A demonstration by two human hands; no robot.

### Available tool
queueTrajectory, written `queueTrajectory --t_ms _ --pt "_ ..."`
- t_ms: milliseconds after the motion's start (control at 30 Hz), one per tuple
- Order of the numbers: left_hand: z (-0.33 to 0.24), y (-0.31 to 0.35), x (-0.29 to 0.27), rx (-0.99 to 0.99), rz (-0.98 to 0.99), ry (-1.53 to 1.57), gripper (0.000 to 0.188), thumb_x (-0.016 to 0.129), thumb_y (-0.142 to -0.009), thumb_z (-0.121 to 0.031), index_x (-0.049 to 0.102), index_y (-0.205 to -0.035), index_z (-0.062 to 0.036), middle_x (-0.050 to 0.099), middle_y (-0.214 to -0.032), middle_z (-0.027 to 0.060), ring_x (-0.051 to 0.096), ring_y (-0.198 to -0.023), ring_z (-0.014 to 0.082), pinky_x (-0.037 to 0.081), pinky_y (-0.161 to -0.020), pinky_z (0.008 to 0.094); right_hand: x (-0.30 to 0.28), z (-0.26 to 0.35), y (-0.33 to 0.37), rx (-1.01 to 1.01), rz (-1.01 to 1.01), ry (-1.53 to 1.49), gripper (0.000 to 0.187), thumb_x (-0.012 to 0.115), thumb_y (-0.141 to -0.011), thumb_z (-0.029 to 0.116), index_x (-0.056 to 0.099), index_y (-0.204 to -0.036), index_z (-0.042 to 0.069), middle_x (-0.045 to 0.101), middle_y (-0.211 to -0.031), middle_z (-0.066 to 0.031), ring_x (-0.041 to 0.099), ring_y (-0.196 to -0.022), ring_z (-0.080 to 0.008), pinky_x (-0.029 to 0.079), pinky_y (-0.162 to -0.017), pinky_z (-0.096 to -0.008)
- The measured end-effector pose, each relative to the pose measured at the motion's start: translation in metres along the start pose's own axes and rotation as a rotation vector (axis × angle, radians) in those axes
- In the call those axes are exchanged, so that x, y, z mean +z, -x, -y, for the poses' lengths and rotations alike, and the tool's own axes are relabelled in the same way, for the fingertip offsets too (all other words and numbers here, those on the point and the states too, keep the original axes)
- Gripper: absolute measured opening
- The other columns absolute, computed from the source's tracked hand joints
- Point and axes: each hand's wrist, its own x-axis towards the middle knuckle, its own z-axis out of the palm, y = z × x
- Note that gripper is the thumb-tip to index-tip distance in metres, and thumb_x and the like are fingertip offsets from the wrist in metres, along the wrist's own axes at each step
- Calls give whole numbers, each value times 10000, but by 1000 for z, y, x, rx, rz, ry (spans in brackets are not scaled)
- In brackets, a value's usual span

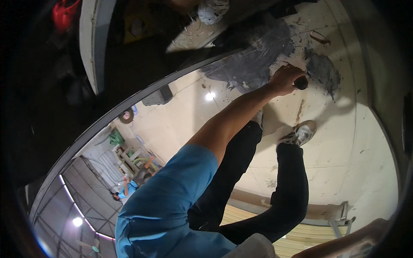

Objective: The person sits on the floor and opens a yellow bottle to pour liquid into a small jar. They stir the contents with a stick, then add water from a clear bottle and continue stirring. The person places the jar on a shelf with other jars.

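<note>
My left hand (286, 80) reaches out over the pale tiled floor, its fingers wrapped round a tool with a dark, round-ended handle (300, 82). The tool's working end is hidden, so its kind cannot be made out. Beyond and beside this hand, a wide dark grey smear (258, 56) covers part of the floor, and a smaller grey patch (322, 73) lies to its right. At the lower right edge, my right hand (378, 229) is dim and partly cut off; its fingers do not show clearly.
My shoe (304, 132) stands just nearer than the left hand. A curved dark edge (142, 92) crosses the left side. A dark block (158, 96) and a tape roll (126, 115) lie left. Crumpled white material (213, 10) sits at the top. A person (128, 188) appears far left.
</note>
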Motion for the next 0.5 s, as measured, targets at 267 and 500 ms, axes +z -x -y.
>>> queueTrajectory --t_ms 267,500 --pt "75 -23 30 177 129 -164 710 879 -737 -70 661 -1403 -181 635 -1466 64 542 -1408 305 439 -1152 493 200 -104 154 -133 789 617 397 483 -1027 210 706 -1257 -23 675 -1325 -162 624 -1263 -288 498 -1069 -411" --pt "60 9 -10 82 -57 -19 870 778 -877 -86 368 -1643 -108 562 -1541 204 543 -1413 391 455 -1178 506 558 -57 281 -662 1457 -33 419 728 -1013 278 665 -1332 13 717 -1266 -241 700 -1174 -424 565 -974 -454"
